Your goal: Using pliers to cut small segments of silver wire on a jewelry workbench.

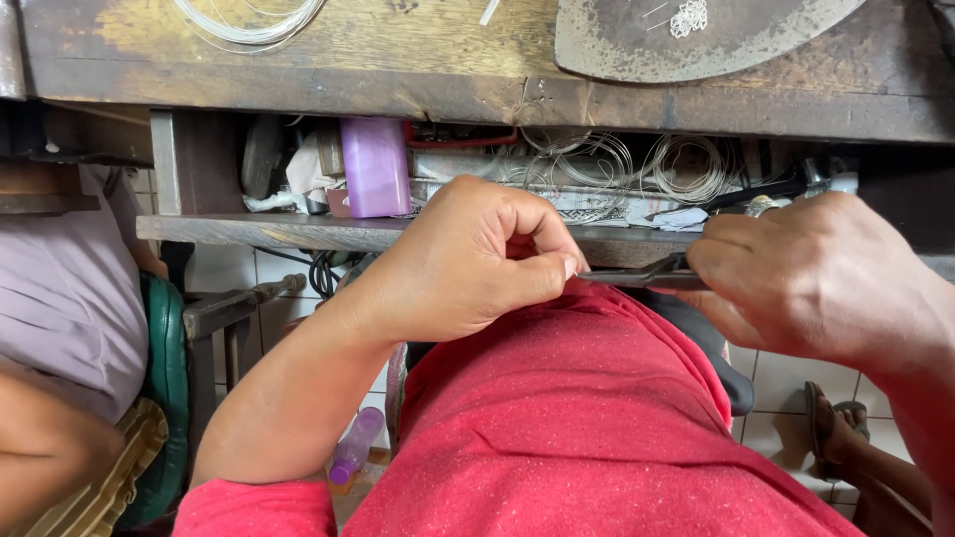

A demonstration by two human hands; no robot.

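My left hand (477, 264) is curled into a loose fist over my red-clothed lap, thumb and forefinger pinched together on something too small to make out. My right hand (821, 273) grips a pair of dark metal pliers (637, 277), whose jaws point left and meet the pinched fingertips of the left hand. Both hands hover just in front of an open wooden drawer (269, 232) under a worn workbench (448, 70).
The drawer holds coils of thin silver wire (686, 164), a purple plastic container (375, 166) and scraps of paper. More wire (249, 25) and a grey metal plate (686, 40) lie on the bench top. Another person sits at left (60, 298). A purple bottle (355, 445) lies on the tiled floor.
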